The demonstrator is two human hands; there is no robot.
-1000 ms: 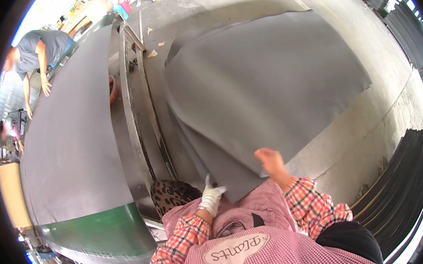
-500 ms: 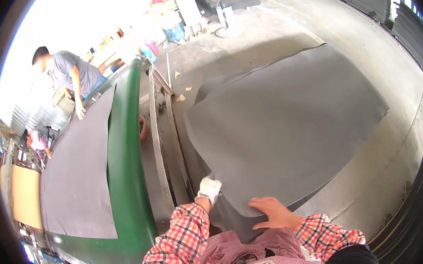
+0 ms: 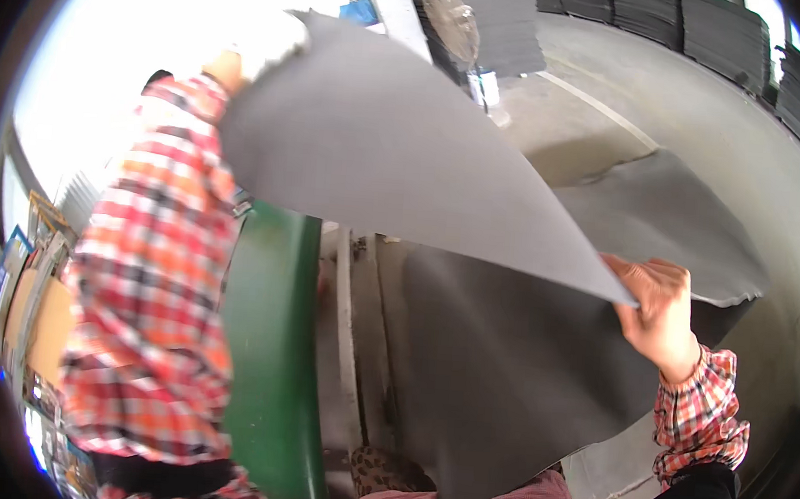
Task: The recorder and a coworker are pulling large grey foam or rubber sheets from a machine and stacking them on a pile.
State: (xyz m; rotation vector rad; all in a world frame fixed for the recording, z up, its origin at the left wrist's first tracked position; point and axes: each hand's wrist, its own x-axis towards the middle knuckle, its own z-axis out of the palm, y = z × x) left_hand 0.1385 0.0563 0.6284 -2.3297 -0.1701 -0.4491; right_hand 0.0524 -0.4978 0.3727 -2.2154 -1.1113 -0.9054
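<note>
A large flexible grey sheet (image 3: 398, 147) is lifted in front of me, stretched between both hands and slanting from upper left to lower right. At its far upper-left end is my left hand (image 3: 280, 42) in a white glove, closed on the sheet and partly washed out by glare and motion. My bare right hand (image 3: 660, 309) pinches the sheet's pointed right corner, thumb and fingers closed. Below the lifted sheet lie more dark grey sheets (image 3: 521, 378), reaching almost to my waist; a lighter grey part (image 3: 671, 222) with a curled edge shows beyond my right hand.
To the left runs a rounded green machine bed (image 3: 268, 352), with a metal rail (image 3: 345, 338) along it. Stacks of dark sheets (image 3: 725, 40) line the far wall. My left sleeve hides much of the machine's left side and most of the co-worker.
Both hands have risen from the pile with a sheet between them, the left going far up and left, the right moving right and closing on a corner. The view has shifted.
</note>
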